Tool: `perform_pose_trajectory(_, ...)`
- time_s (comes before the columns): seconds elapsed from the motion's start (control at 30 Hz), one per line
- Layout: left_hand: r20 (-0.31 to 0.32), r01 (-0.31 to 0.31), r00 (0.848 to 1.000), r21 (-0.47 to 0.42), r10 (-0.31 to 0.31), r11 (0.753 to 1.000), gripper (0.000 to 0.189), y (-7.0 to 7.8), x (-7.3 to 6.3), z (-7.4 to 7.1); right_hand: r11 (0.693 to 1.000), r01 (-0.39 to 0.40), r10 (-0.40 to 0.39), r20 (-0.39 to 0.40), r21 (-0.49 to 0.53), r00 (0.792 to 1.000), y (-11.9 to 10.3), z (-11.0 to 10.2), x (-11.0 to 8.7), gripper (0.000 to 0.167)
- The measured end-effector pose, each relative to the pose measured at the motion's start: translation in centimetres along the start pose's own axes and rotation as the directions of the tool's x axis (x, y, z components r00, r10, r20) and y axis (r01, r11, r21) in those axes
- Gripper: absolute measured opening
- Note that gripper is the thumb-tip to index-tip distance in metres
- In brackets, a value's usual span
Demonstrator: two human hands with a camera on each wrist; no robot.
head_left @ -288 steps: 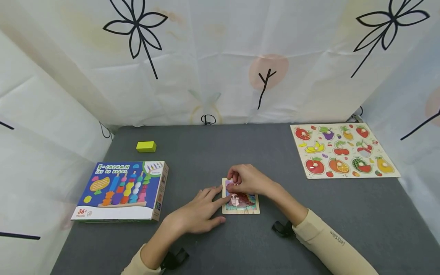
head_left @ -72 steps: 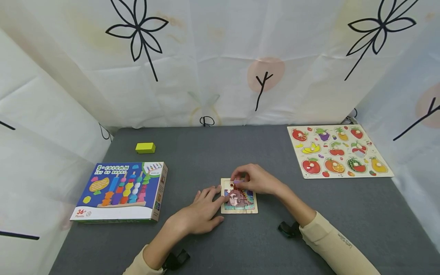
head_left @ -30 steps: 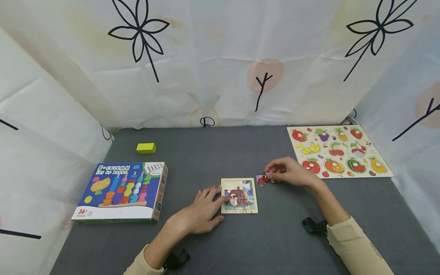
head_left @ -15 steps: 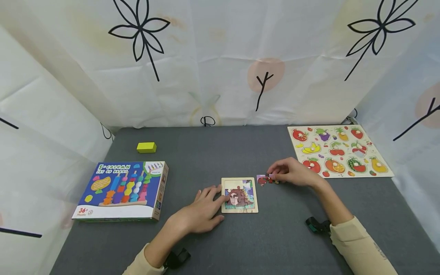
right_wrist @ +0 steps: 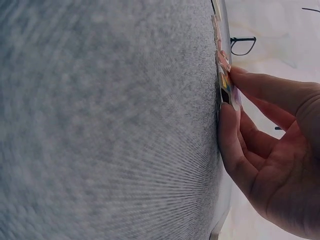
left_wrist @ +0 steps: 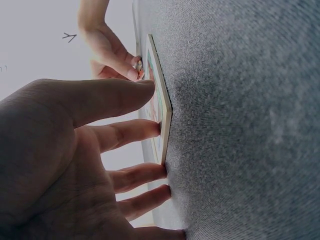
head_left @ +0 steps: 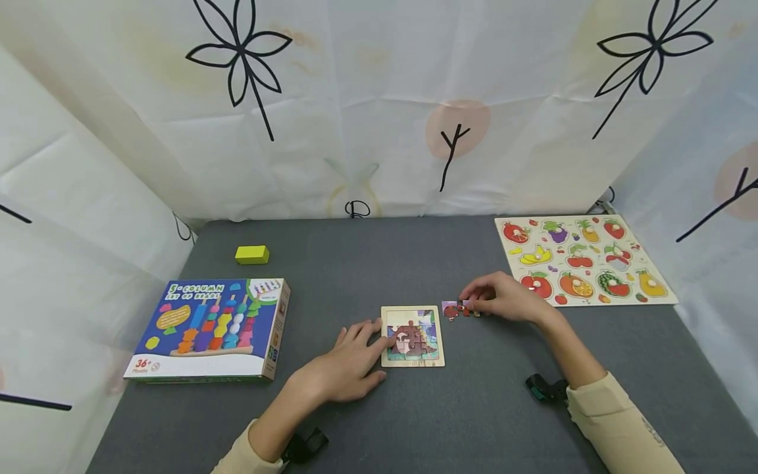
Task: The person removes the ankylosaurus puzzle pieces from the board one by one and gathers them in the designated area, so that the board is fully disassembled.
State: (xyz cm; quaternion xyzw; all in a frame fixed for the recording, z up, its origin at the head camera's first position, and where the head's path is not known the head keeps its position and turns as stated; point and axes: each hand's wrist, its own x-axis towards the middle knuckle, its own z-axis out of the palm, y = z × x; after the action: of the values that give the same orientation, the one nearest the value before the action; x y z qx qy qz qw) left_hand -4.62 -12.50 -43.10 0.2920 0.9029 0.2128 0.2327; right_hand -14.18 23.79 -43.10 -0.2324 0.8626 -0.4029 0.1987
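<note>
my right hand point(head_left: 503, 298) pinches a puzzle piece point(right_wrist: 233, 94), likely light, stiff, best edge-held; my left hand point(head_left: 346, 368), fingers apart, touches the left edge of the tray point(head_left: 412, 363).

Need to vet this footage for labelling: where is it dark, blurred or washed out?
Head: bright, fairly even light, puzzle frame small but distinct. Left wrist: left hand shadowed against a pale, washed-out backdrop. Right wrist: tabletop soft and blurred at left, right hand clearer.

The left sleeve point(head_left: 251, 453) and right sleeve point(head_left: 623, 421) are beige, the latter with small dark lettering point(head_left: 653, 432). The left wrist camera point(head_left: 305, 446) and right wrist camera point(head_left: 547, 388) are black and blocky.
</note>
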Motion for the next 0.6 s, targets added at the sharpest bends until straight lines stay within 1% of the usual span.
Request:
perform_pose_trajectory(0.07, -0.006, -0.008, 1.000, 0.004, 0.008, 1.000, 0.061, -0.1, 0.0, 0.1, 1.000, 0.006, -0.006, -0.003, -0.003, 1.000, 0.0, 0.0, 0.0, 0.017)
perform_pose_trajectory(0.13, -0.021, -0.024, 0.999, -0.005, 0.024, 1.000, 0.061, -0.7, 0.2, 0.6, 1.000, 0.008, -0.008, -0.005, -0.006, 1.000, 0.0, 0.0, 0.0, 0.017)
perform_pose_trajectory(0.2, -0.028, -0.034, 0.999, 0.006, 0.034, 0.999, 0.062, -1.3, 0.5, 1.2, 1.000, 0.011, -0.011, -0.011, -0.013, 1.000, 0.2, 0.0, 0.0, 0.017)
perform_pose_trajectory(0.23, -0.022, -0.026, 0.999, 0.005, 0.026, 1.000, 0.064, -1.3, 0.5, 1.1, 1.000, 0.010, -0.010, -0.014, -0.013, 1.000, 0.2, 0.0, 0.0, 0.017)
perform_pose_trajectory(0.3, -0.031, -0.036, 0.999, 0.005, 0.036, 0.999, 0.064, -2.1, 0.9, 1.7, 1.000, 0.001, -0.001, -0.022, -0.019, 1.000, 0.4, 0.0, 0.0, 0.016)
perform_pose_trajectory(0.37, -0.026, -0.028, 0.999, 0.009, 0.028, 1.000, 0.065, -2.4, 1.1, 2.0, 1.000, -0.004, 0.003, -0.029, -0.022, 1.000, 0.5, -0.1, 0.0, 0.016)
perform_pose_trajectory(0.43, -0.035, -0.029, 0.999, 0.008, 0.030, 1.000, 0.065, -2.9, 1.3, 2.5, 1.000, -0.008, 0.008, -0.035, -0.023, 0.999, 0.5, -0.1, 0.0, 0.016)
perform_pose_trajectory(0.53, -0.037, -0.021, 0.999, 0.003, 0.022, 1.000, 0.066, -3.0, 1.4, 2.7, 1.000, -0.004, 0.002, -0.043, -0.028, 0.999, 0.6, -0.1, 0.0, 0.017)
perform_pose_trajectory(0.6, -0.040, -0.027, 0.999, 0.015, 0.027, 1.000, 0.066, -2.9, 1.3, 2.5, 0.999, 0.000, -0.002, -0.053, -0.032, 0.999, 0.5, -0.1, -0.1, 0.017)
